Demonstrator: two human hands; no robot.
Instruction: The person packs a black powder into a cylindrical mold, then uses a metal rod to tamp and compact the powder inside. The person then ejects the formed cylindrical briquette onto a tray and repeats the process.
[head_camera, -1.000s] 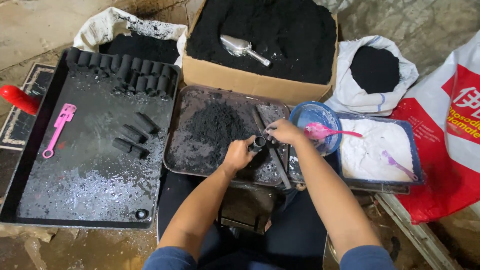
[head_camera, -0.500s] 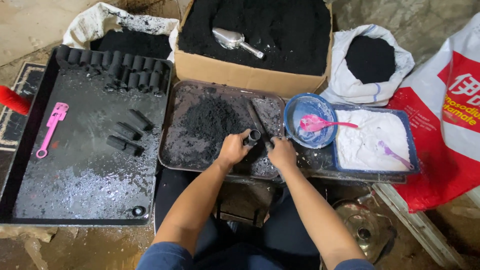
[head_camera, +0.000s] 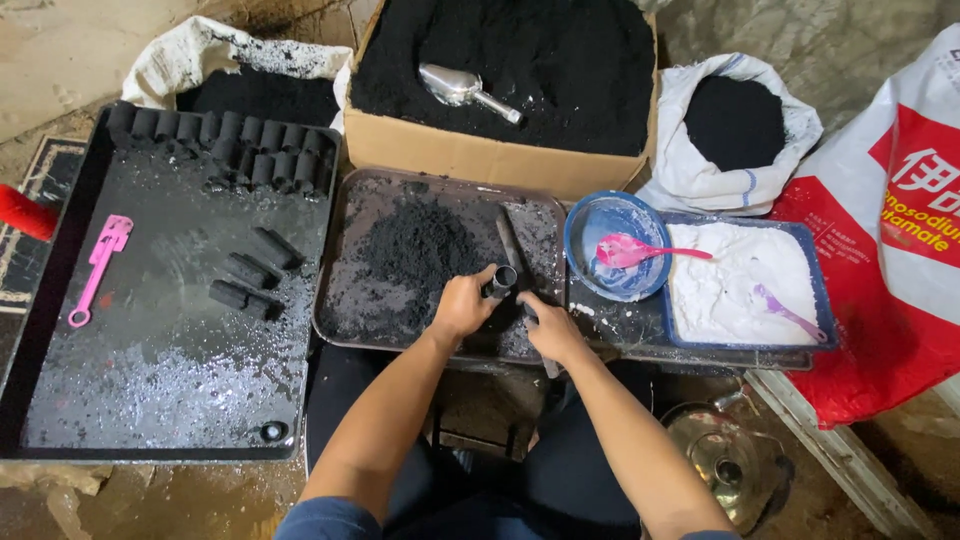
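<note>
Forearms reach forward from my lap over the brown tray (head_camera: 345, 300). My left hand (head_camera: 462, 305) is curled tight around a short dark tube (head_camera: 502, 281) held upright beside the black powder pile (head_camera: 415, 245). My right hand (head_camera: 550, 330) grips a flat metal bar (head_camera: 512, 250) just beside it.

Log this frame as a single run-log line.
left hand: grips small dark tube upright | right hand: on flat metal bar | site: brown tray with black powder pile

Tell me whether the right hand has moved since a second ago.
Yes. The right hand drew back from beside the blue bowl toward the brown tray's near edge.
</note>
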